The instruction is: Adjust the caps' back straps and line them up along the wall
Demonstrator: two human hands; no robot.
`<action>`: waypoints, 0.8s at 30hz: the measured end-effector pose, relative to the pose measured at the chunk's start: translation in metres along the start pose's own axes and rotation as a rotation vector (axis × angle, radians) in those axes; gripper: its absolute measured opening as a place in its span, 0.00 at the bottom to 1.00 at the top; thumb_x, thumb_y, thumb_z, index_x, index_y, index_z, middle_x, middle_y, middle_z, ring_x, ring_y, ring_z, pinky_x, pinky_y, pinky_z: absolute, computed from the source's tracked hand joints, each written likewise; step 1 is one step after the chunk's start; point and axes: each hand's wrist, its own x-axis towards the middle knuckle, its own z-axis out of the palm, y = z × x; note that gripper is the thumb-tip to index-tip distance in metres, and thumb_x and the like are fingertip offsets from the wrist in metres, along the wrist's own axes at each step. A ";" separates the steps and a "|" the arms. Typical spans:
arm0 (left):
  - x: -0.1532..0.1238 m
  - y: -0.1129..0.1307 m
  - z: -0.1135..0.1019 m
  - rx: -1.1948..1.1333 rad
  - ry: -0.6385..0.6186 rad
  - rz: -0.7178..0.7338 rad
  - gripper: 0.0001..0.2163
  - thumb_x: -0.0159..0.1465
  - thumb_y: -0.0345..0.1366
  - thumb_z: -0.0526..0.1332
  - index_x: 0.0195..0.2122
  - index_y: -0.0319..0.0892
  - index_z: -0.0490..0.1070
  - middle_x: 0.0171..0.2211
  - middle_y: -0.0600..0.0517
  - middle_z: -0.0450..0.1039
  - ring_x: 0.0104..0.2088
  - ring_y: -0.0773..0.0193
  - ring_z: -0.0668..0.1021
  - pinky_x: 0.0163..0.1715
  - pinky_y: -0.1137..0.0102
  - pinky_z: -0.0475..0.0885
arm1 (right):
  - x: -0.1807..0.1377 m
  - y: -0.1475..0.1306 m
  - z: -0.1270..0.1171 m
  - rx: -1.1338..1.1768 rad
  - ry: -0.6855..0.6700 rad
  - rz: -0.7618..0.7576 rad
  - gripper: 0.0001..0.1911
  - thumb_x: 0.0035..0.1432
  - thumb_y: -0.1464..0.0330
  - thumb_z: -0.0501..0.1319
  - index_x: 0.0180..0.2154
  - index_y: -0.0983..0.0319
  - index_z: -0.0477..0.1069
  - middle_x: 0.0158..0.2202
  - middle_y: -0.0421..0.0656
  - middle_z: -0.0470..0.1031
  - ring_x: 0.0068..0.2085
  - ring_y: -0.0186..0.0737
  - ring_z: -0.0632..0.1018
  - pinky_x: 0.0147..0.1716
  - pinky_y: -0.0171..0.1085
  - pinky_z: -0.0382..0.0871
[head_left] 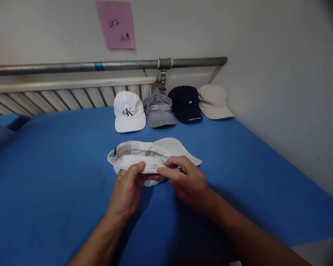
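Between my hands is a pale, off-white cap (177, 146), turned so its open inside faces me and its brim points right. My left hand (128, 186) grips the near edge, thumb on the inner sweatband. A small white label (151, 166) with dark print shows inside, just right of that thumb. My right hand (187, 180) pinches the same edge at the label's right end. The strap at the cap's back lies to the left, with a dark buckle (115, 151). The fingers under the cap are partly hidden.
Beyond stand a white cap (129, 120), a grey cap (161, 119), a black cap (186, 111) and a beige cap (215, 111) in a row on the blue surface (58, 177). Behind are a radiator (72, 96), a metal pipe (135, 64) and a red-handled valve (162, 89). A wall closes the right.
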 end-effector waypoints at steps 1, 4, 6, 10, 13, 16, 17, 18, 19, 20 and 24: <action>0.000 0.000 0.000 0.001 0.012 0.007 0.08 0.54 0.35 0.65 0.30 0.35 0.77 0.29 0.45 0.79 0.32 0.56 0.80 0.29 0.69 0.76 | 0.000 0.000 0.000 0.004 0.000 0.003 0.15 0.60 0.77 0.54 0.46 0.60 0.71 0.39 0.45 0.72 0.39 0.38 0.74 0.38 0.39 0.73; 0.000 -0.001 -0.001 -0.005 0.023 0.019 0.07 0.54 0.34 0.64 0.29 0.36 0.77 0.28 0.46 0.79 0.31 0.57 0.79 0.30 0.68 0.76 | 0.000 0.000 0.000 0.012 0.007 0.004 0.15 0.60 0.77 0.54 0.46 0.60 0.71 0.39 0.45 0.72 0.39 0.38 0.74 0.37 0.38 0.73; -0.001 0.000 -0.001 -0.009 0.005 0.012 0.07 0.54 0.34 0.64 0.31 0.36 0.77 0.29 0.46 0.79 0.30 0.57 0.79 0.29 0.68 0.76 | 0.000 0.000 0.000 0.018 0.005 0.003 0.16 0.60 0.78 0.54 0.46 0.59 0.71 0.39 0.45 0.72 0.39 0.38 0.74 0.37 0.38 0.73; -0.001 0.000 0.000 -0.004 -0.018 0.008 0.07 0.55 0.35 0.64 0.31 0.35 0.77 0.29 0.45 0.79 0.32 0.56 0.79 0.29 0.68 0.76 | 0.000 0.000 0.000 0.013 -0.001 0.004 0.16 0.60 0.77 0.54 0.46 0.59 0.71 0.40 0.45 0.71 0.39 0.38 0.74 0.37 0.39 0.73; -0.001 0.000 -0.001 -0.003 -0.004 0.009 0.06 0.54 0.35 0.64 0.27 0.36 0.76 0.28 0.45 0.78 0.33 0.55 0.79 0.30 0.68 0.76 | 0.000 0.000 -0.001 0.008 -0.005 0.001 0.16 0.60 0.77 0.53 0.47 0.58 0.70 0.40 0.45 0.71 0.39 0.37 0.74 0.38 0.39 0.73; -0.001 -0.001 -0.001 0.004 0.015 0.006 0.06 0.54 0.34 0.64 0.25 0.36 0.75 0.28 0.45 0.78 0.33 0.55 0.79 0.30 0.68 0.76 | 0.000 0.000 -0.001 0.002 -0.012 -0.006 0.15 0.60 0.78 0.53 0.46 0.60 0.70 0.39 0.46 0.72 0.39 0.38 0.74 0.38 0.39 0.73; 0.000 -0.001 -0.002 0.007 0.015 0.005 0.06 0.54 0.34 0.64 0.26 0.35 0.76 0.28 0.45 0.78 0.32 0.55 0.79 0.29 0.68 0.76 | 0.000 0.000 -0.001 -0.003 -0.011 -0.010 0.15 0.60 0.78 0.53 0.46 0.60 0.71 0.39 0.46 0.72 0.39 0.38 0.75 0.38 0.39 0.73; 0.000 -0.001 -0.002 0.007 0.009 0.005 0.07 0.54 0.34 0.63 0.27 0.35 0.76 0.28 0.45 0.78 0.31 0.56 0.79 0.29 0.68 0.76 | 0.000 0.000 -0.001 -0.006 -0.010 -0.011 0.15 0.60 0.77 0.53 0.46 0.61 0.71 0.39 0.46 0.72 0.39 0.38 0.75 0.38 0.39 0.72; 0.000 -0.001 -0.002 0.006 -0.001 0.004 0.07 0.54 0.34 0.63 0.28 0.35 0.77 0.29 0.45 0.78 0.30 0.56 0.79 0.28 0.67 0.76 | 0.000 0.000 -0.001 -0.006 -0.010 -0.011 0.14 0.60 0.77 0.53 0.45 0.61 0.71 0.39 0.46 0.72 0.39 0.38 0.74 0.37 0.39 0.72; 0.000 -0.001 -0.002 0.003 -0.012 0.004 0.08 0.55 0.34 0.62 0.29 0.34 0.77 0.29 0.44 0.78 0.30 0.56 0.79 0.28 0.67 0.76 | 0.000 0.000 -0.001 -0.005 -0.011 -0.009 0.14 0.60 0.77 0.53 0.45 0.61 0.71 0.39 0.46 0.72 0.39 0.38 0.74 0.37 0.39 0.72; 0.000 0.001 -0.002 -0.013 -0.057 -0.003 0.08 0.56 0.34 0.62 0.30 0.35 0.78 0.31 0.43 0.79 0.32 0.55 0.79 0.28 0.67 0.76 | 0.000 0.000 0.000 -0.010 0.005 -0.005 0.14 0.60 0.77 0.53 0.45 0.60 0.71 0.38 0.45 0.72 0.38 0.37 0.74 0.37 0.38 0.72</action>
